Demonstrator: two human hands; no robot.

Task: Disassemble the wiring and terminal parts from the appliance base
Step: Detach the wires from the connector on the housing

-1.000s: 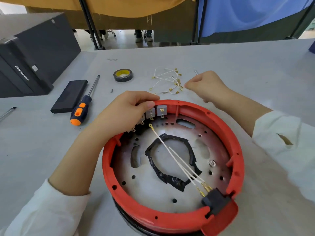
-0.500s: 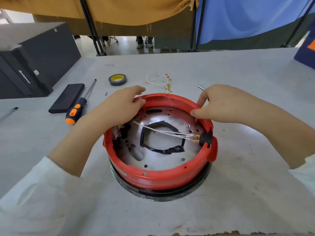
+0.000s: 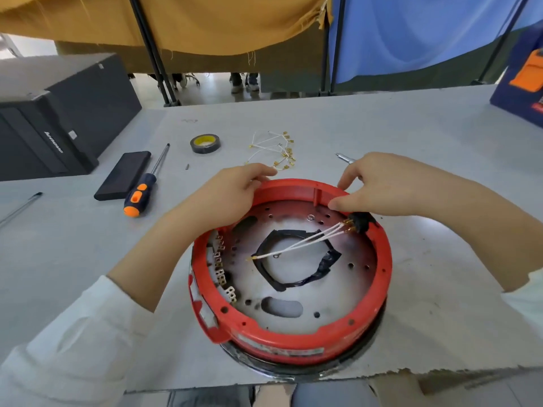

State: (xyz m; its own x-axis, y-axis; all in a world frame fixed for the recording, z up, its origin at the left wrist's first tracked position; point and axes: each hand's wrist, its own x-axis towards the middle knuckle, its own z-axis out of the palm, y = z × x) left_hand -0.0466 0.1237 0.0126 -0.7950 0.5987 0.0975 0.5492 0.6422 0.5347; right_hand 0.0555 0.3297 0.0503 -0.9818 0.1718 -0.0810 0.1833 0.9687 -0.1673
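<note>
Appliance base [image 3: 293, 345] red-rimmed, both hands gripping rim, black box [image 3: 53, 124] reading "lenovo"

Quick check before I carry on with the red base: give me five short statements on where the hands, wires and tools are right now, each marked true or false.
1. Both hands grip the far rim of the red appliance base. True: left hand, right hand.
2. Three white wires run from the black connector block across the base. True.
3. The orange-and-black screwdriver is in the right hand. False: it lies on the table left of the base.
4. The pile of removed wires lies inside the base. False: it lies on the table beyond it.
5. The tape roll lies flat on the table. True.
</note>
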